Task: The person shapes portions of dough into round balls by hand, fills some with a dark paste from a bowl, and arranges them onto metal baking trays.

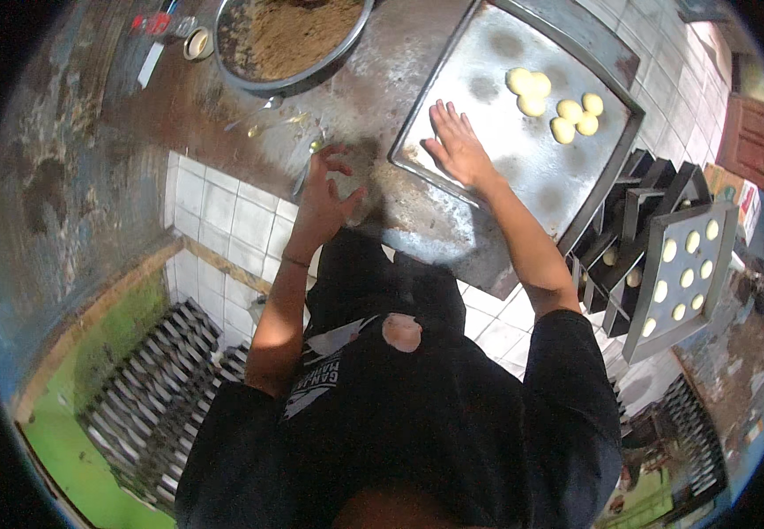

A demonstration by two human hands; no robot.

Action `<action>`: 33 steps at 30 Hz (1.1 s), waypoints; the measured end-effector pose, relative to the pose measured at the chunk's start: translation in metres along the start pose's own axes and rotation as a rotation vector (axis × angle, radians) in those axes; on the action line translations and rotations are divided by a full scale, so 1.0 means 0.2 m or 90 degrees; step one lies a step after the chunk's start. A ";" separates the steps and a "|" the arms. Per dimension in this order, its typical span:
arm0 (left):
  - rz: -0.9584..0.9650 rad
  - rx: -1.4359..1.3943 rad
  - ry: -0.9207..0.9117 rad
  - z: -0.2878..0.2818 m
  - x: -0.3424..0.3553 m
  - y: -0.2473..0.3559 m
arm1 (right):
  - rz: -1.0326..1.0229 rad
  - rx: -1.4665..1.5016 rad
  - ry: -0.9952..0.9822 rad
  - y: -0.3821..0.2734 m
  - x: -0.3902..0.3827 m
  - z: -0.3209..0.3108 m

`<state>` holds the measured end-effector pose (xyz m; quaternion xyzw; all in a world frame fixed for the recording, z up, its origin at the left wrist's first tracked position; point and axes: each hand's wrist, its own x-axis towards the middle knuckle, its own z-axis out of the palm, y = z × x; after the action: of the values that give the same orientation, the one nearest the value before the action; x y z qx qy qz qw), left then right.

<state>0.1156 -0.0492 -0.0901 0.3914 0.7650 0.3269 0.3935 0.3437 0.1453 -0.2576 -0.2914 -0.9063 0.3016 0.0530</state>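
Note:
My right hand (pixel 457 148) lies flat on the left part of a metal baking tray (pixel 510 145), its fingers stretched out. Whether anything is under the palm is hidden. On the tray's far right half, several pale yellow dough balls (pixel 530 88) sit in two clusters, apart from my hand. My left hand (pixel 327 189) hovers by the table's near edge, left of the tray. Its fingers are curved and apart, with nothing plainly between them. Beside it, a thin metal utensil (pixel 301 181) lies partly hidden.
A round metal basin (pixel 298 86) of brown crumbly filling (pixel 298 35) stands at the far left of the worn table (pixel 373 97). Nearby are a small jar (pixel 197 44) and a spoon (pixel 272 104). At right, stacked trays (pixel 637 212) include a tilted tray (pixel 726 264) with dough balls.

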 end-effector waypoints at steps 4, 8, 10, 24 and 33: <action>-0.031 -0.030 -0.010 -0.01 -0.02 0.03 | 0.142 0.210 0.218 0.14 -0.02 -0.30; -0.015 -0.037 -0.008 -0.03 -0.07 -0.02 | 0.353 -0.127 0.270 0.46 -0.26 -0.68; -0.013 -0.027 -0.027 -0.02 -0.07 -0.03 | 0.317 -0.181 0.203 0.64 -0.40 -0.71; 0.005 -0.380 -0.066 0.34 0.21 0.26 | 0.232 0.622 -0.101 0.03 -0.23 -0.91; 0.081 -0.468 0.104 0.08 0.23 0.64 | 0.119 0.752 0.399 -1.16 0.01 -0.77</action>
<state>0.1564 0.0554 -0.0100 0.2435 0.5995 0.6334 0.4243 0.2693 0.0750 0.0024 -0.3641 -0.5020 0.6513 0.4374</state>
